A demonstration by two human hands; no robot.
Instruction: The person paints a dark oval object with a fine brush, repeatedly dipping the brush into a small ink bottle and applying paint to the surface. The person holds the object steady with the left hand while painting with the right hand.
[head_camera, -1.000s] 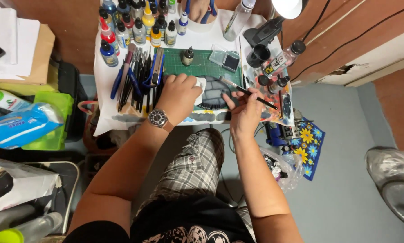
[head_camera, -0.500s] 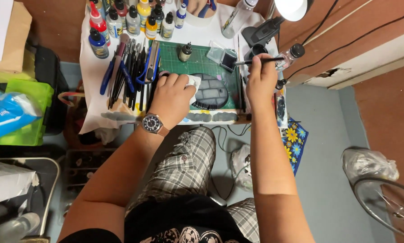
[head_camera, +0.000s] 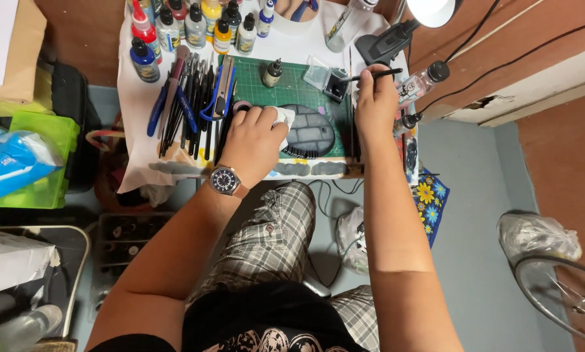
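Head view, brush point(head_camera: 370, 75) in right hand point(head_camera: 376, 104)

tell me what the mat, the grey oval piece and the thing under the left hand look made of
Mat: looks like matte rubbery vinyl, green with a printed grid. Oval piece: grey with a moulded brick pattern, probably plastic or resin, dull finish. Under the left hand: a crumpled white wad, likely paper tissue or soft cloth.

On the cutting mat point(head_camera: 305, 85) lie a dropper bottle point(head_camera: 271, 72), a small tray point(head_camera: 328, 77) to its right and a stone-patterned piece point(head_camera: 311, 132) nearer the person, with brushes and tools point(head_camera: 195, 107) left of the mat and paint bottles point(head_camera: 188, 29) behind it.
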